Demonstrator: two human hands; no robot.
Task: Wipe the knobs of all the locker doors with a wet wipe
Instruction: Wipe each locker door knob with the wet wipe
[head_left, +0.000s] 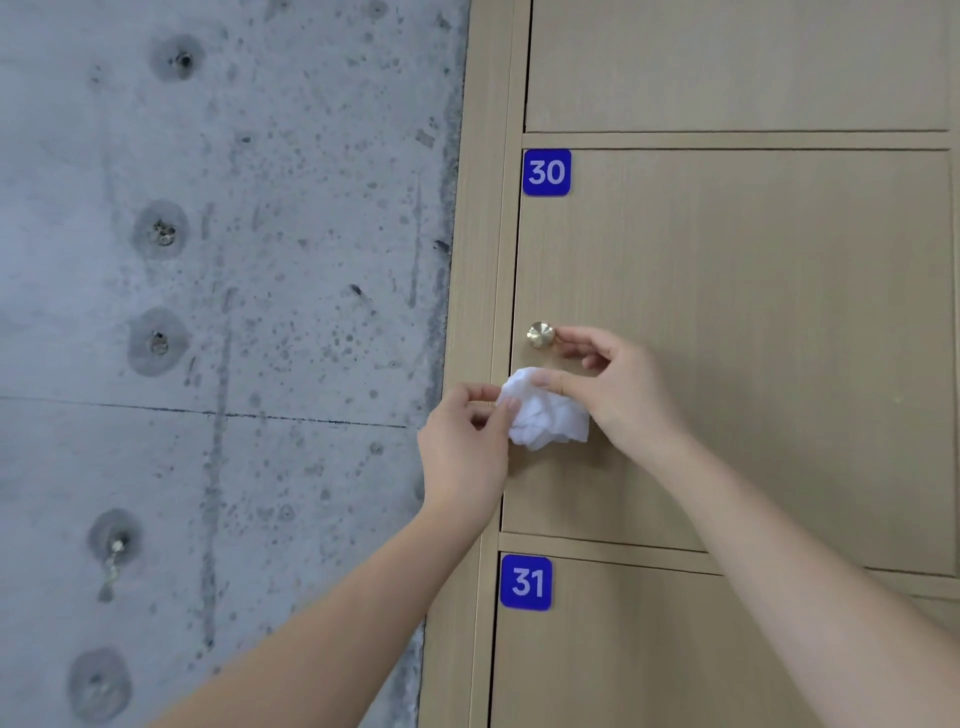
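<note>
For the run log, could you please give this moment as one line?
door 30 | both hands pinch wipe | below knob | knob bare

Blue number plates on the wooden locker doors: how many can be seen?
2. The blue number plate "30" sits at the upper left corner of the middle door; the blue number plate "31" sits likewise on the door below. Others may lie outside the view.
</note>
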